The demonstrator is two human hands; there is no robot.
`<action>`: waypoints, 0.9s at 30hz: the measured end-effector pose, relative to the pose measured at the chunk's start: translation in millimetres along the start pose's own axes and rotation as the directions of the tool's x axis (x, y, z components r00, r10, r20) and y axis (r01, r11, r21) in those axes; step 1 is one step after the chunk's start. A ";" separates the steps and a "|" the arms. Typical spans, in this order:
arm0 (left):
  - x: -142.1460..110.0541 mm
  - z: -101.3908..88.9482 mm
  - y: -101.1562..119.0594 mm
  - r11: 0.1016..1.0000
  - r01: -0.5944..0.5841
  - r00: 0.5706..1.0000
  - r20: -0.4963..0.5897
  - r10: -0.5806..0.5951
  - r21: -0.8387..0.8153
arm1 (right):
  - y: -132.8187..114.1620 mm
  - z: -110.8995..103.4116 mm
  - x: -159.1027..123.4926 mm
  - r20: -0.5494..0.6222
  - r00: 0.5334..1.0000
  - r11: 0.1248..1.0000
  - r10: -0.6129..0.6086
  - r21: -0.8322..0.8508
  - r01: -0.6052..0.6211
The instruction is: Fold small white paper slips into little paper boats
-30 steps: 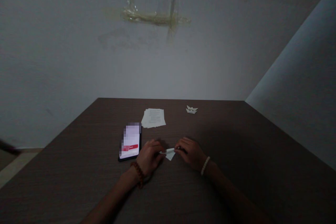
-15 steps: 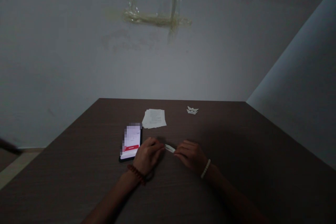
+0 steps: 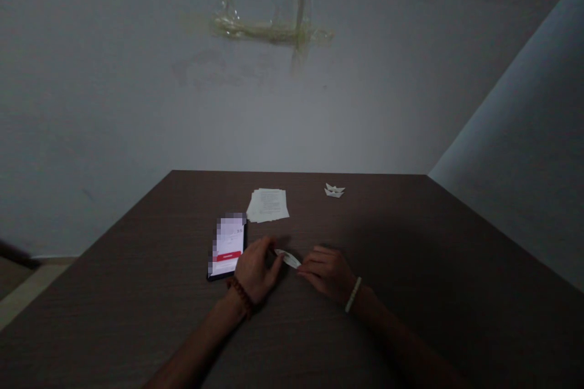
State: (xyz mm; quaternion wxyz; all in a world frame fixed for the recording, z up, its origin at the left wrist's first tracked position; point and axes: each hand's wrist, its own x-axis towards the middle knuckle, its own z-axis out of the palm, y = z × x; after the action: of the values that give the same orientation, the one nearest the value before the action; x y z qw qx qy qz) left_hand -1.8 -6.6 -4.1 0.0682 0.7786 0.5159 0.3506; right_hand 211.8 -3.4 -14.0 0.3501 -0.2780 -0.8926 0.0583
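A small piece of folded white paper (image 3: 288,259) stretches between my two hands, low over the table. Its right tip is pinched by the fingers of my right hand (image 3: 329,273), which wears a pale bead bracelet. At the other end, my left hand (image 3: 256,270) has thumb and forefinger around the paper, a little apart from each other. A dark red bead bracelet circles that wrist. Beyond my right hand lie two small folded paper boats (image 3: 334,191), close together.
A stack of printed paper sheets (image 3: 268,205) lies beyond my left hand. A phone (image 3: 228,246) with its screen lit is just left of that hand. The brown table (image 3: 155,219) reaches back to a grey wall (image 3: 365,97) bearing strips of tape (image 3: 264,31).
My left thumb and forefinger have spread apart, and more of the folded paper shows. Its visible part looks wider. My right hand has shifted slightly left.
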 end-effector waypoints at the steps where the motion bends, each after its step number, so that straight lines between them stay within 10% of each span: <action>1: 0.2 0.0 -0.4 1.000 -0.001 1.000 0.003 0.001 -0.007 | -0.9 0.2 0.6 0.002 1.000 1.000 0.001 0.015 -0.001; 14: 1.3 -5.1 11.6 0.993 -0.091 0.992 0.076 0.097 -0.078 | -6.7 8.8 0.8 -0.038 0.929 0.924 0.369 0.119 -0.363; 27: 2.4 0.4 20.6 0.998 0.068 0.974 0.214 -0.068 0.006 | -14.8 8.2 7.8 -0.002 0.928 0.924 0.373 0.098 -0.371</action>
State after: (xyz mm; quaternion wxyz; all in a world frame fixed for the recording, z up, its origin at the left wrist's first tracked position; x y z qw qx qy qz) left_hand 14.6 -13.9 6.4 0.1358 0.7938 0.5316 0.2624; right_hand 195.0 -10.9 -11.1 0.3551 -0.4255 -0.8162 0.1635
